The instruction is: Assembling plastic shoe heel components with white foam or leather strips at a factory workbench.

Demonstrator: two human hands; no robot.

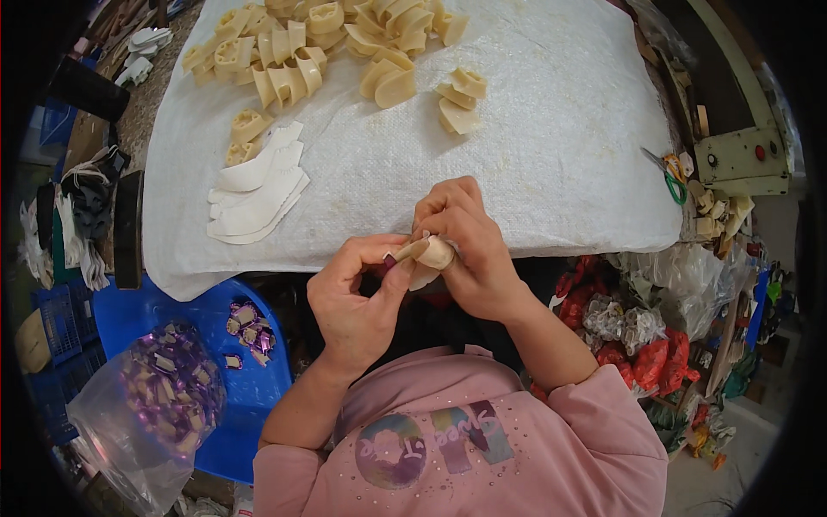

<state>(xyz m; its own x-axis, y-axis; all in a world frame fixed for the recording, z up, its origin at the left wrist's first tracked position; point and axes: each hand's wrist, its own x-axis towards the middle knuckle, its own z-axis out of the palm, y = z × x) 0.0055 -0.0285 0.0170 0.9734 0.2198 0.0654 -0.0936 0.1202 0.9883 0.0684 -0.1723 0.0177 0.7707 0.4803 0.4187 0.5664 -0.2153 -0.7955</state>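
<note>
Both my hands are closed around one small beige piece (pixel 439 252), which looks like a shoe heel, just off the near edge of the table. My left hand (pixel 353 297) pinches its left end, where a small purple bit (pixel 389 259) shows at the fingertips. From above and the right, my right hand (pixel 469 246) grips the piece with bent fingers. Part of it is hidden by the fingers. Left of the hands, white curved cut-outs (pixel 263 194) lie overlapped on the table, beside a couple of hollow beige heels (pixel 248 127).
White woven sheeting (pixel 551 129) covers the table. A pile of beige heels (pixel 293 60) fills its far left, with a few more (pixel 461 99) at far middle. Scissors (pixel 670 175) lie at the right edge. A blue tub (pixel 258 414) at lower left holds a bag of purple-and-beige pieces (pixel 172 383).
</note>
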